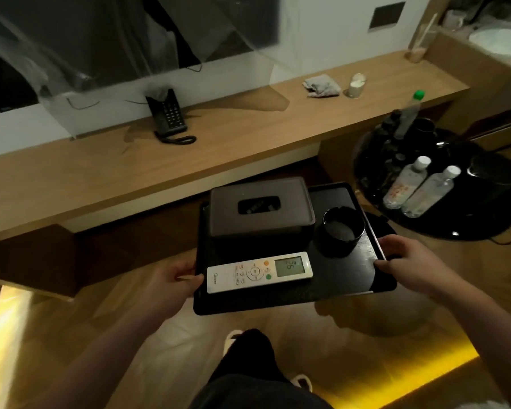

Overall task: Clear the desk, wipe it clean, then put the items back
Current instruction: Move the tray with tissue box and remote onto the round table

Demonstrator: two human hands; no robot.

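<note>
Dim room around me, soft and blurry. A yellow glow strip [396, 376] lights the floor; edges bend outward.

Both forearms bare, no sleeves in frame, nothing on wrists. Left hand [171, 278] and right hand [407, 261]: no gloves, no rings visible. Dark trousers [248, 367]. Light slippers [233, 335], pale strap across the toes, second one partly hidden.

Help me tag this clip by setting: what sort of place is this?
Probably a hotel room. A corded desk phone sits on a long wall-mounted wooden desk, and both hands hold a black tray bearing a tissue box, ashtray and air-conditioner remote.
</note>
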